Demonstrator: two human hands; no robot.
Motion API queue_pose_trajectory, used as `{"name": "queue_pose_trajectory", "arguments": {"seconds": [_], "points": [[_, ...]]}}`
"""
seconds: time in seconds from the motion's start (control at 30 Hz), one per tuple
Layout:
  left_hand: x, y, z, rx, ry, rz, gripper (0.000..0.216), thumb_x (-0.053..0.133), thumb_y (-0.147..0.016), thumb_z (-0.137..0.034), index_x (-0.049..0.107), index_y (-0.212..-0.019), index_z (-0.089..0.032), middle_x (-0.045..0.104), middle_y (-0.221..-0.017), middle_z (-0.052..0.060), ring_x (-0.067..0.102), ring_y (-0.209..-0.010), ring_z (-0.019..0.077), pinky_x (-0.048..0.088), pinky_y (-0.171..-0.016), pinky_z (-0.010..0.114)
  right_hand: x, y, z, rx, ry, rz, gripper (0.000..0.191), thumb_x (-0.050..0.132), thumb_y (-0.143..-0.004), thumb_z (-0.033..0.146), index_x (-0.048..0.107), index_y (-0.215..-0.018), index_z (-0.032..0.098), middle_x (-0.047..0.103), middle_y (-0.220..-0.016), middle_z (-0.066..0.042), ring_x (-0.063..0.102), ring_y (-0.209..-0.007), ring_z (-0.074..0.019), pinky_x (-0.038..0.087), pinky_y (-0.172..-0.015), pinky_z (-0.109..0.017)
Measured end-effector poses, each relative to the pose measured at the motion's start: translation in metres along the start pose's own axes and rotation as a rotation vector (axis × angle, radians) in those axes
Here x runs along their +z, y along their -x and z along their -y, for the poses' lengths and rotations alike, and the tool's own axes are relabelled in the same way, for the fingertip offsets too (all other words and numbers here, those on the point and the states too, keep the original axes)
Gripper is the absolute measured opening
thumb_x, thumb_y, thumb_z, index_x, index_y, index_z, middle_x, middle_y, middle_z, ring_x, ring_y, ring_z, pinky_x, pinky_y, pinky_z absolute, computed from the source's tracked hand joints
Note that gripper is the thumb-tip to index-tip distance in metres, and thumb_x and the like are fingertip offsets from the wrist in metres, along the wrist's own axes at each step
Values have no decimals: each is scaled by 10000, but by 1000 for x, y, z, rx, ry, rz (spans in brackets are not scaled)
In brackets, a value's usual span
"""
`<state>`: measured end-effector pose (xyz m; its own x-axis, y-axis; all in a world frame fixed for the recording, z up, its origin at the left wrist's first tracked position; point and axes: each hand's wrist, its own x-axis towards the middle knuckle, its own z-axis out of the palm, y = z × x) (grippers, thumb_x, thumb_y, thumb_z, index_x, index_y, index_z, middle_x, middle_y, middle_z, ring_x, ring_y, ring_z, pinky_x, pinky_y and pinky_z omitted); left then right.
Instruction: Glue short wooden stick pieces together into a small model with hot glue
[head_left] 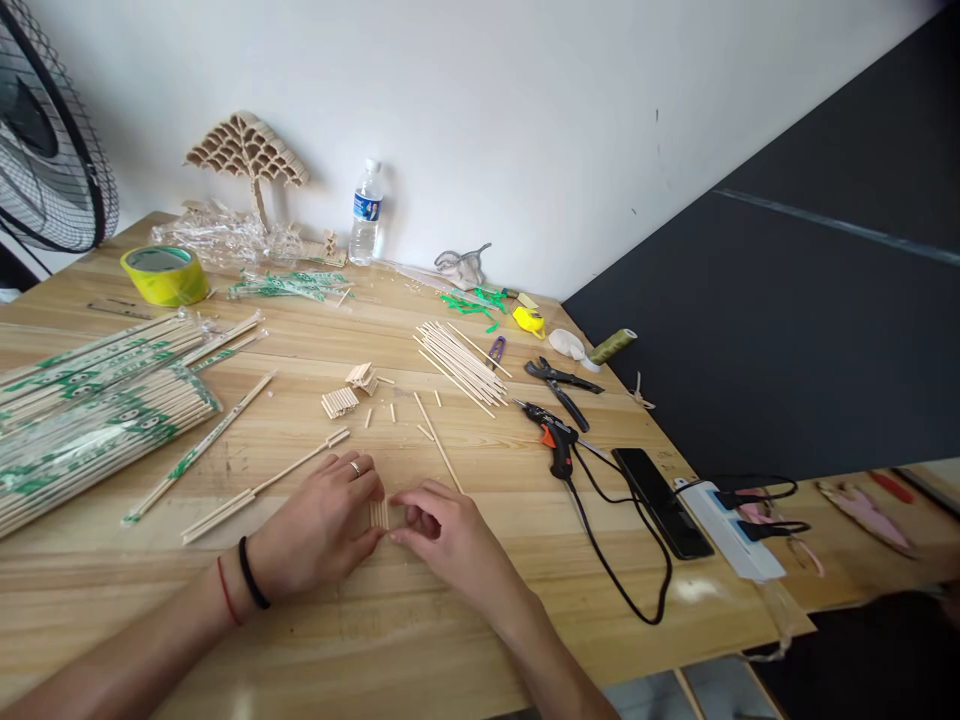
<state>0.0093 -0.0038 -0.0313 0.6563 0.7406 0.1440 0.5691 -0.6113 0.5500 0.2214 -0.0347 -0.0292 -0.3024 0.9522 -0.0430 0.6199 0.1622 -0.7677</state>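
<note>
One stick panel [379,515], between left hand [319,515] and right hand [454,530]; left part hidden by the left hand, which pinches it. Right thumb and forefinger: narrowly parted at its right edge; grip cannot be told. Stick packs [94,440], left of both hands, cut off at the border.

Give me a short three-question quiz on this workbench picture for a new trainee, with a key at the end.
1. True or false: the black phone lies between the glue gun and the white power strip.
2. What sits between the left hand and the right hand? A) pliers; B) a row of short sticks; C) a tape roll.
3. Which wrist wears the black band?

Key: 1. True. 2. B. 3. The left wrist.
</note>
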Motion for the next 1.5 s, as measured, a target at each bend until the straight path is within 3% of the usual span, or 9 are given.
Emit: {"name": "queue_pose_trajectory", "arguments": {"seconds": [0.47, 1.23, 1.43, 1.5], "points": [[-4, -1, -1, -34, 66, 40, 74, 675, -904, -213, 627, -955, -186, 650, -992, 69, 608, -949, 265, 436, -877, 421, 2, -6, -7, 21, -42, -18, 284, 874, -774, 75, 819, -1014, 215, 698, -817, 11, 629, -724, -153, 478, -696, -253], [1, -3, 0, -74, 57, 34, 90, 687, -927, -260, 656, -973, -189, 658, -992, 66, 622, -937, 260, 456, -875, 420, 16, -1, 5, 128, -30, -142, 251, 838, -785, 47, 802, -980, 201, 707, -788, -5, 644, -720, -180, 499, -696, -290], [2, -1, 3, -58, 37, 33, 236, 700, -873, -193, 612, -1092, -183, 667, -1067, 76, 629, -987, 269, 463, -912, 430, 1, 14, -6, 56, -175, -59, 249, 793, -797, 29, 785, -967, 210, 694, -829, 3, 644, -736, -156, 506, -691, -252], [2, 0, 3, -57, 39, 22, 290, 705, -869, -196, 600, -1138, -184, 669, -1103, 79, 630, -1015, 271, 463, -932, 431, -7, 26, -14, 38, -215, -120, 156, 732, -872, 98, 770, -965, 217, 702, -857, -9, 658, -767, -162, 515, -704, -253]]}}
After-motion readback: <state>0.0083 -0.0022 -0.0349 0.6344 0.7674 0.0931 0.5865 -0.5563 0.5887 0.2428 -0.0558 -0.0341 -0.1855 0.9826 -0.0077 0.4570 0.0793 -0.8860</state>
